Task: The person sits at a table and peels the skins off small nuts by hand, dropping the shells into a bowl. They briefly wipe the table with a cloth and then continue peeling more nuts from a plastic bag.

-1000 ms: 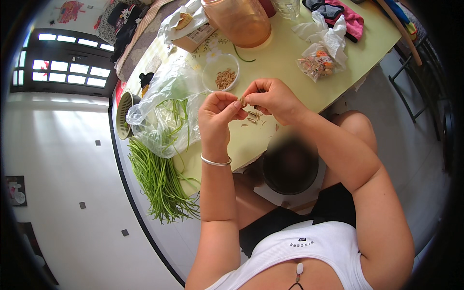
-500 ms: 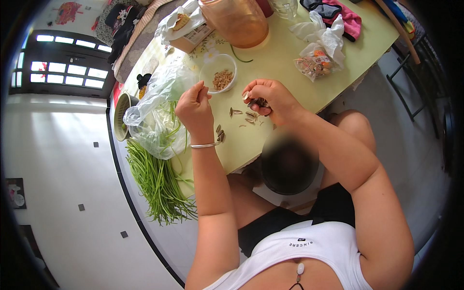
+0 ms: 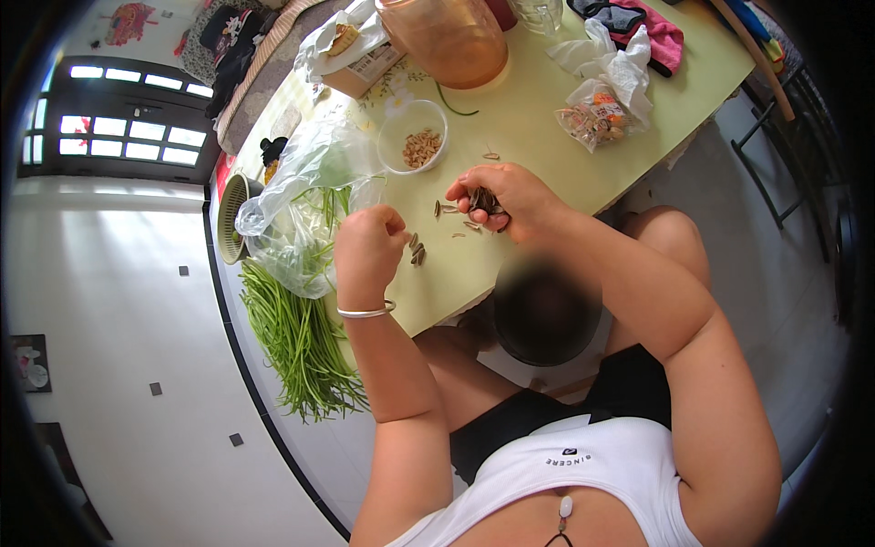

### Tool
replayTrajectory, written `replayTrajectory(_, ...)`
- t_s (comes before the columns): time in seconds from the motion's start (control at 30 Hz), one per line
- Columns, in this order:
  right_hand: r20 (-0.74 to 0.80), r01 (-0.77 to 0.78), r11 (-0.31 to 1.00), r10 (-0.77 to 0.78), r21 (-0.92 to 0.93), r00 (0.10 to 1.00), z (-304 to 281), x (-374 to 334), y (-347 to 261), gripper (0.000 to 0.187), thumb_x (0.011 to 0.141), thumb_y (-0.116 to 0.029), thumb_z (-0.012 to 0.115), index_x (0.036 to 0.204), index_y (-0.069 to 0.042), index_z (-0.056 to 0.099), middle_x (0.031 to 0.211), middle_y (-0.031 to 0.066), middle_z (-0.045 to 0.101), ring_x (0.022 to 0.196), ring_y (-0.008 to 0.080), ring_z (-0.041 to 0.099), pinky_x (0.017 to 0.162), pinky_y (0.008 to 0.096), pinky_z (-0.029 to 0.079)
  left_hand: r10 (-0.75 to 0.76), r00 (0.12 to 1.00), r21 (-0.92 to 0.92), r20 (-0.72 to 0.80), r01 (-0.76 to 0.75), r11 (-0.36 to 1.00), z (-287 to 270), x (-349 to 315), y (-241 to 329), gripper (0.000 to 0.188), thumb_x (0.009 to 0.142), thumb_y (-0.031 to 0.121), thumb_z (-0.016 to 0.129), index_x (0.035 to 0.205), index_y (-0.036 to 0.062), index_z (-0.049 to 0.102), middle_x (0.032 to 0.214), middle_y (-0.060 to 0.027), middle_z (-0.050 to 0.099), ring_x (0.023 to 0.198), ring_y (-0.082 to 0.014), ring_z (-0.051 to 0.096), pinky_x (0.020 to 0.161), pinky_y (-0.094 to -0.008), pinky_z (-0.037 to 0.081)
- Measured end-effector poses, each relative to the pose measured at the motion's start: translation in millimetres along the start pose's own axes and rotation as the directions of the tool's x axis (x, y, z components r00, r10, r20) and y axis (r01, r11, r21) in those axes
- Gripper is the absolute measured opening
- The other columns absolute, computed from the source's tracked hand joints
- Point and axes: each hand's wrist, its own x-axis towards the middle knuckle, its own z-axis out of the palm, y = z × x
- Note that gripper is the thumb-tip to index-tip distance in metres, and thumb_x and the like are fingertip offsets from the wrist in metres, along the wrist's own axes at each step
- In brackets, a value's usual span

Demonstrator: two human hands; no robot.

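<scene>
My right hand (image 3: 510,202) is cupped, palm partly up, around a small heap of dark striped sunflower seeds (image 3: 483,202). Close to the table's left side, my left hand (image 3: 369,246) has its fingers bent and drawn together, with the tips beside a few loose sunflower seeds (image 3: 417,250). Whatever may be between those tips is hidden. Beyond both hands, a clear round plastic bowl (image 3: 383,150) holds pale shelled kernels (image 3: 421,148). Split shells (image 3: 447,209) and thin husk pieces are scattered between my hands, and another piece of shell (image 3: 491,156) lies farther off.
A thin plastic bag (image 3: 305,196) and a bunch of long green stems (image 3: 292,342) lie left. A large amber container (image 3: 447,46), a cardboard box (image 3: 360,77), a snack packet (image 3: 592,117) and crumpled tissue (image 3: 624,68) stand or lie farther back. Below the table edge is a dark bin (image 3: 545,314).
My left hand has come nearer, away from the bowl and down to the loose seeds. The pale piece in my right fingertips is gone; that hand has turned slightly, showing more seeds.
</scene>
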Motion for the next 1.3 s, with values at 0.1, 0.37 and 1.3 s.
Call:
replayTrajectory(0.1,-0.016,0.015,0.999,-0.016,-0.045,1.000,0,-1,-1,0.018,0.087,-0.016,0.055,0.087,0.001,0.060,0.074,0.0044,0.057,0.054,0.0085,0.051,0.041,0.0187,0.033,-0.002,0.999,0.082,0.037,-0.002,0.997,15,0,-11,0.011,0.064,0.003,0.070,0.074,-0.0010,0.067,0.066,-0.0150,0.065,0.058,-0.0258,0.063,0.056,-0.0348,0.050)
replayTrajectory(0.37,0.015,0.100,0.968,-0.099,-0.230,0.995,2,-1,6,0.010,0.084,-0.014,0.065,0.081,-0.005,0.063,0.069,0.0005,0.058,0.055,0.0061,0.050,0.045,0.0204,0.032,0.101,0.994,0.103,-0.038,-0.097,0.990,23,7,-9,0.008,0.064,0.004,0.065,0.070,-0.0011,0.065,0.069,-0.0154,0.065,0.060,-0.0299,0.062,0.060,-0.0360,0.050)
replayTrajectory(1.3,-0.066,0.444,0.731,-0.552,-0.518,0.831,5,-2,12,0.011,0.079,-0.008,0.064,0.078,0.002,0.065,0.071,0.0022,0.062,0.064,0.0081,0.054,0.057,0.0255,0.045,0.305,0.829,0.013,-0.469,-0.339,0.941,40,-5,71,0.015,0.072,0.001,0.071,0.087,0.0020,0.073,0.070,-0.0146,0.065,0.060,-0.0274,0.063,0.057,-0.0336,0.050)
